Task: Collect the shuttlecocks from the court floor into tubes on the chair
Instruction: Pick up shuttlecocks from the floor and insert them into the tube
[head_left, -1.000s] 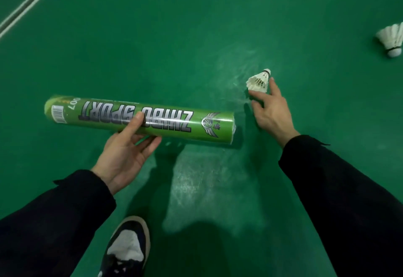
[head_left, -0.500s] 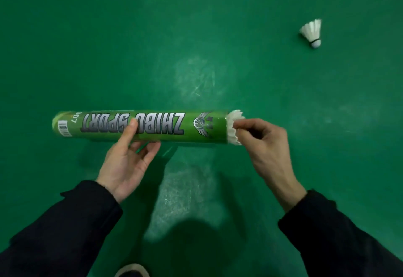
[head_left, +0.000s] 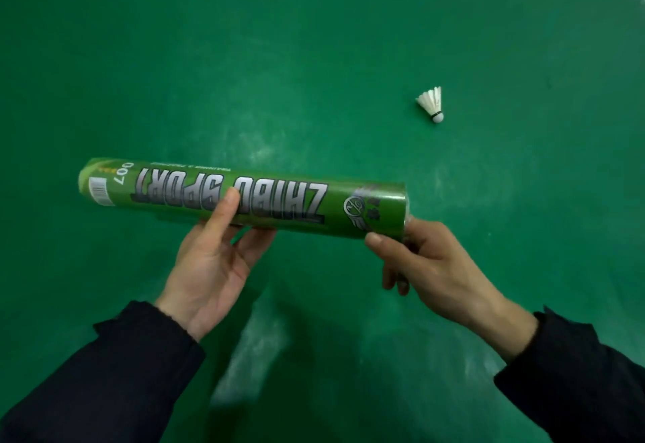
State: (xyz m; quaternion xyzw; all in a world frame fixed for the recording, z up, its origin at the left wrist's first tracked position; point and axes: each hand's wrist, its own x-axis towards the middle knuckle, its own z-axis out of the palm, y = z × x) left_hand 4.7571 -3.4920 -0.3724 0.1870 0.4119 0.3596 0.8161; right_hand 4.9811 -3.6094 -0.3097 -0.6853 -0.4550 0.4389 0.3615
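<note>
Since half a second ago: the white feather skirt that stuck out of the tube's right mouth is gone from sight, so I judge that shuttlecock pushed fully in. The right hand (head_left: 429,268) has dropped to the lower edge of the mouth, and the view has swung so the loose shuttlecock (head_left: 432,104) sits nearer the centre.

Tube (head_left: 244,198): held roughly level above the floor (head_left: 244,41), closed barcode end left, open end right and a little nearer.

Left hand (head_left: 209,268): cradles the tube from beneath near its middle, thumb over the near face on the lettering, fingers (head_left: 256,238) curled under. Firm hold.

Right hand: thumb touching the tube's lower rim at the mouth; its fingers are curled below and behind the rim. Whether they grip the rim or anything else, I cannot tell.

Step in hand: finishing the insertion of one shuttlecock. Nothing visible inside the mouth from this angle.

Next move (judgement): free the right hand and reach far and right to the loose shuttlecock, which lies on its side on the floor, cork toward the near side, well apart from both hands. Pick up by the cork, keep the tube level so the contents do not slide out.

Chair: not in view.
</note>
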